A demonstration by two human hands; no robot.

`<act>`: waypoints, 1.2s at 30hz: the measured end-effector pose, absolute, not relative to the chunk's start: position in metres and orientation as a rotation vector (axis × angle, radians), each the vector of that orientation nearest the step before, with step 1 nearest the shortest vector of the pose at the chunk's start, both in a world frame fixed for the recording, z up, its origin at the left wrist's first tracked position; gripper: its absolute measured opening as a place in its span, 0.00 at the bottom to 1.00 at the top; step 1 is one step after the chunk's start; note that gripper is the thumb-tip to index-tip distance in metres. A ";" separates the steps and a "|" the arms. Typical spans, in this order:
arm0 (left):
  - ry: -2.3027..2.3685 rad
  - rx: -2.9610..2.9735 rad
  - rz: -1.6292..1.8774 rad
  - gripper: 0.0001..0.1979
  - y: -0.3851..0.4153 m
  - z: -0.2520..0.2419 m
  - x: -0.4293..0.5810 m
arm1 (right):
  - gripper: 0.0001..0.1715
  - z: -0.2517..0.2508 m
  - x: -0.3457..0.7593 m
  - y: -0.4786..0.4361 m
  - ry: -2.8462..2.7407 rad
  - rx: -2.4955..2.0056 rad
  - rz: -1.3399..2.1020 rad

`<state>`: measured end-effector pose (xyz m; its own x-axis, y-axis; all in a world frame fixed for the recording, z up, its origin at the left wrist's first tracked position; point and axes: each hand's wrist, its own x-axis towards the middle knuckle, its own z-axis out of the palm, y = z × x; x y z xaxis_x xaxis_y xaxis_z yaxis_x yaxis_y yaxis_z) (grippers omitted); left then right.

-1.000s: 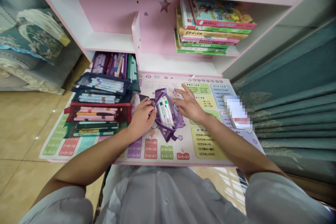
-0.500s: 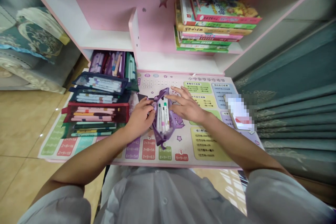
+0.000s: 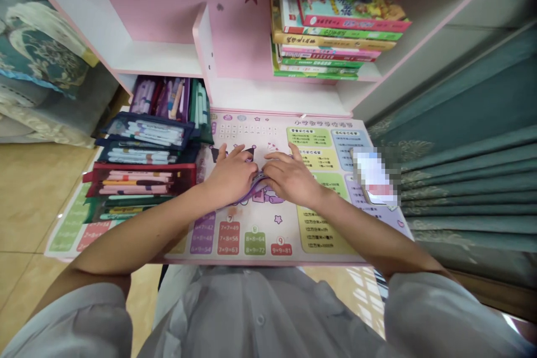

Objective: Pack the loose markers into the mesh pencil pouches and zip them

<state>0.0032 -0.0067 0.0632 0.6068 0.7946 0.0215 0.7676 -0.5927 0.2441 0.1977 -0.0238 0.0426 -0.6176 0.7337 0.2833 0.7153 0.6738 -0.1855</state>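
A purple pencil pouch [image 3: 251, 193] is pinched between my two hands above the printed desk mat. My left hand [image 3: 232, 175] grips its left part, thumb and forefinger pressed on the top edge, other fingers raised. From the right, my right hand [image 3: 291, 176] closes thumb and forefinger on the same edge, its fingertips beside those of my left hand. The hands cover much of the pouch, and the pens inside cannot be seen. Left of my left hand lie a red pouch [image 3: 142, 180] of pink pens and a dark blue pouch [image 3: 149, 131] of pens.
More filled pouches [image 3: 161, 98] stand at the back left, under the shelf. A phone [image 3: 374, 176] lies on the mat's right side. Stacked books [image 3: 335, 39] sit on the pink and white shelf, and a teal curtain [image 3: 461, 162] hangs at the right.
The purple pouch, earlier lying open with its pens showing, is now pinched closed and slanted. Both hands have come together over it. The view has shifted slightly.
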 end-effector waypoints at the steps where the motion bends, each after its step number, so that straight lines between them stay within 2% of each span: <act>1: 1.286 2.624 0.170 0.14 -0.006 0.064 0.005 | 0.12 0.041 0.198 -0.024 -2.527 -1.181 0.070; 5: 1.214 2.570 0.146 0.15 -0.003 0.065 0.007 | 0.15 0.036 0.197 -0.024 -2.432 -1.309 0.042; 10: 1.249 2.545 0.200 0.05 -0.004 0.063 0.008 | 0.15 0.034 0.204 -0.022 -2.406 -1.325 0.103; 12: 1.262 2.548 0.235 0.04 -0.007 0.061 0.009 | 0.14 0.035 0.214 -0.020 -2.384 -1.294 0.136; 16: 1.250 2.600 0.279 0.05 -0.013 0.058 0.009 | 0.32 0.036 0.248 -0.011 -2.291 -1.262 0.251; 17: 1.248 2.612 0.293 0.05 -0.013 0.057 0.009 | 0.33 0.036 0.257 -0.008 -2.281 -1.251 0.317; 23: 1.249 2.626 0.387 0.06 -0.014 0.052 0.008 | 0.16 0.034 0.286 0.002 -2.217 -1.172 0.607; 30: 1.248 2.720 0.405 0.06 -0.016 0.051 0.008 | 0.08 0.027 0.290 0.000 -2.051 -1.179 0.736; 34: 1.337 2.633 0.401 0.03 -0.019 0.059 0.017 | 0.07 0.023 0.286 -0.003 -1.976 -1.139 0.790; 36: 1.364 2.572 0.434 0.05 -0.019 0.063 0.028 | 0.08 0.021 0.283 -0.005 -1.951 -1.122 0.782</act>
<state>0.0278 -0.0190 0.0626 0.5316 0.8310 0.1640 0.7732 -0.5551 0.3067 0.2832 -0.0046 0.0206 -0.3431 0.8911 0.2970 0.4393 0.4317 -0.7878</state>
